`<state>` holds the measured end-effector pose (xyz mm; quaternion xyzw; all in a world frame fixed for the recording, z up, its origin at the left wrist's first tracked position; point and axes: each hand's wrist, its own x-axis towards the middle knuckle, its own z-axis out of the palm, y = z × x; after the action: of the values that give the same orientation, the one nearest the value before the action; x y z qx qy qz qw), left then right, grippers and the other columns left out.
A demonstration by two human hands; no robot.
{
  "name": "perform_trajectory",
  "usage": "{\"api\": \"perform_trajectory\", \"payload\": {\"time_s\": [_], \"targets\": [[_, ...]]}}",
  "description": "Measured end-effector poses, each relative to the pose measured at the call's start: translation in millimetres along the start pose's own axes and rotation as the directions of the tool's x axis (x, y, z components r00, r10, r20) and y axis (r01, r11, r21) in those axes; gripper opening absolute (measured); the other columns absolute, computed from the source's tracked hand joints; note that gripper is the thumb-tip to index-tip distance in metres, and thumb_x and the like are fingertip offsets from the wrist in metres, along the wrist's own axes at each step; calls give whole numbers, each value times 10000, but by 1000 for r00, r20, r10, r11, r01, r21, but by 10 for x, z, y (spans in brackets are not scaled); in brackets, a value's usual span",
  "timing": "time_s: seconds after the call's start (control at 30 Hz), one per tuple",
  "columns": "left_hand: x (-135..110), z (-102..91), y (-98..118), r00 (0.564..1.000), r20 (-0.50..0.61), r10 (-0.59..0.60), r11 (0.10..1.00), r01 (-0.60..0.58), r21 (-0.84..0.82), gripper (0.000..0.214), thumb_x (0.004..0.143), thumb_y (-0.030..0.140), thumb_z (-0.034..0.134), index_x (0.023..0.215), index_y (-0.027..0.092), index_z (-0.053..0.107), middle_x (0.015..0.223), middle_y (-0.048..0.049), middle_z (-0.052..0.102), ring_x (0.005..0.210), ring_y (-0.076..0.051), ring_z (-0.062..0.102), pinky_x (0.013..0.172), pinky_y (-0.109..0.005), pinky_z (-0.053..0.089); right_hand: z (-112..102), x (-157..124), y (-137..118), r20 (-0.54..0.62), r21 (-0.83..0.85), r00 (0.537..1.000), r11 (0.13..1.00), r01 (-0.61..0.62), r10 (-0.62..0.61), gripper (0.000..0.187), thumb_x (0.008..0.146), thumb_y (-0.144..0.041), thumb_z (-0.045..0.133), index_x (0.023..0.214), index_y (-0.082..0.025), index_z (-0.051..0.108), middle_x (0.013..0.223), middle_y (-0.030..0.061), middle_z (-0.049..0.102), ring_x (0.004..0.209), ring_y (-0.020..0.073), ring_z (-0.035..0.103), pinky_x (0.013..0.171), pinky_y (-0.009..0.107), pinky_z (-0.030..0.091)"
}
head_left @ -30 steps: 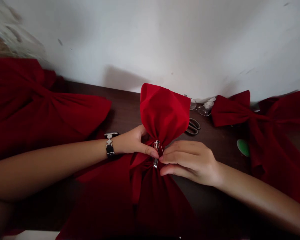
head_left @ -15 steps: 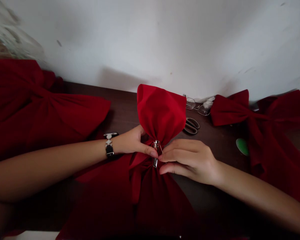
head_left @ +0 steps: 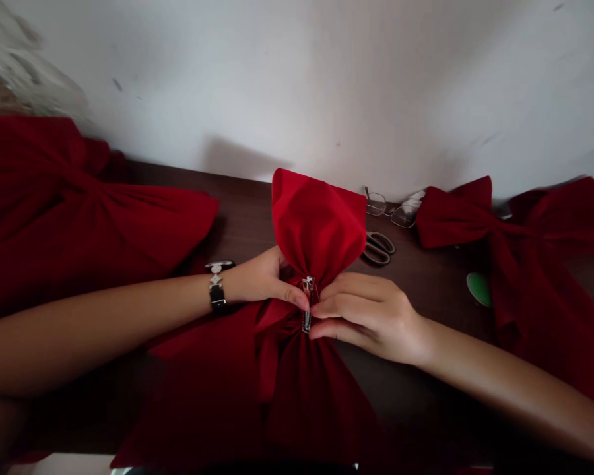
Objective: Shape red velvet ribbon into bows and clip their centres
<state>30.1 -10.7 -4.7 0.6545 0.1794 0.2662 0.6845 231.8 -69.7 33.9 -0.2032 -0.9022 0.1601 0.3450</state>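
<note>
A large red fabric bow [head_left: 317, 218] stands on its side in front of me, its gathered middle facing up. Across that middle lies a silver metal hair clip [head_left: 307, 307], lengthwise over the folds. My left hand [head_left: 270, 280] is closed around the bow's centre from the left, with the thumb pressed at the clip's edge. From the right, the fingertips of my right hand [head_left: 363, 313] pinch together right beside the clip. A thin light line, like a needle or thread, shows by those fingers; most of it is hidden.
Scissors [head_left: 379, 249] and eyeglasses [head_left: 376, 204] lie behind the bow on the dark table [head_left: 242, 208]. More red bows lie at the left [head_left: 148, 218] and right [head_left: 455, 218]. A round green object [head_left: 478, 289] sits at the right. A white wall [head_left: 297, 86] rises behind.
My right hand has shifted slightly left, closer to the clip, and the thin light line shows less. The left hand and the bow have hardly moved.
</note>
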Motion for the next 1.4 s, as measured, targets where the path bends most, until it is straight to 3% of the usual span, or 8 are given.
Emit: {"api": "perform_trajectory", "payload": {"time_s": [0.3,0.53,0.8,1.13,1.4], "targets": [[3,13,22,1000,-15,-16,999,15,-50,687,602,418,845,1153,115,568,1069,-115,698,1043,-249,645,1003,-434,444,82,-50,43,-98,-28,992,996,79,-81,213,790,-266,722,909,-107,646,807,65,668,742,128,630,689,238,541],[-14,2,15,999,-31,-43,998,41,-54,662,588,432,849,1112,122,589,1050,-120,705,989,-255,662,962,-434,470,22,-21,125,-19,125,993,986,114,-113,170,864,-204,638,999,-103,661,877,88,680,823,126,657,760,237,565],[-9,-16,-21,995,-96,9,991,3,133,739,530,448,868,1136,130,588,1162,-120,664,1128,-281,587,1054,-453,394,120,-36,127,-94,144,995,988,53,-40,133,805,-208,710,890,-136,637,772,41,685,735,118,651,695,231,553],[-14,-33,-11,998,-50,39,980,-28,195,639,554,425,862,1074,150,614,1054,-85,687,1009,-244,622,992,-407,446,110,-39,117,-152,81,988,996,-20,32,152,836,-237,684,743,-160,592,637,-1,659,568,80,598,565,191,464],[-2,-4,23,995,-41,92,989,-86,117,393,643,316,824,928,151,610,887,-22,671,882,-173,625,899,-329,486,95,-42,119,-260,158,910,944,-289,322,251,785,-258,726,639,-158,548,539,-49,551,462,49,468,461,165,377]]}}
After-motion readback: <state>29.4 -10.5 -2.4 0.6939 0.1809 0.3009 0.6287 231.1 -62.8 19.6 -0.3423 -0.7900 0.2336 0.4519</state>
